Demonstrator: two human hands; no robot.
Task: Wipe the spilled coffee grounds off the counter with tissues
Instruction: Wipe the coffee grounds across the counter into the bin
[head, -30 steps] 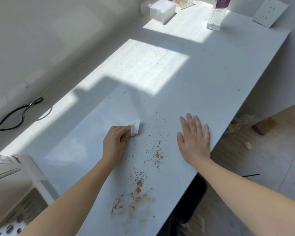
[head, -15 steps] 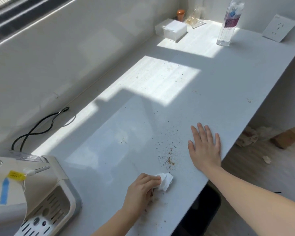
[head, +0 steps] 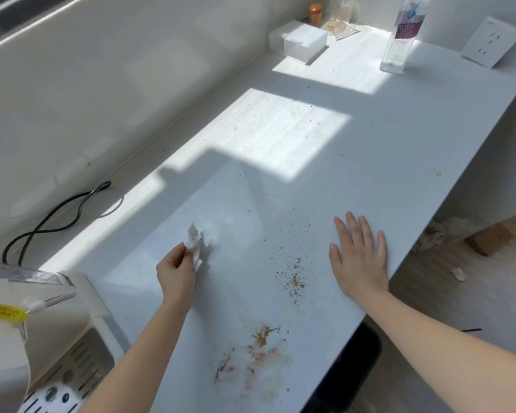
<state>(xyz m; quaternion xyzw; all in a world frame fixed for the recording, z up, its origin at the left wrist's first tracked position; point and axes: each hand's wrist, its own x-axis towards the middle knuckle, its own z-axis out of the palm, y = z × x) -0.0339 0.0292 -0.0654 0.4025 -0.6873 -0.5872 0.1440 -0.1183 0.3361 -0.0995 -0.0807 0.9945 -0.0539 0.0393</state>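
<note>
White tissue (head: 193, 244) pinched in ur L hand (head: 176, 275), mid-left of frame | brown grounds (head: 292, 277) lie center & lower center on counter (head: 399, 150) | R hand (head: 359, 257) flat, open, holds nothing | press down, sweep toward 1 pile, don't smear.
</note>
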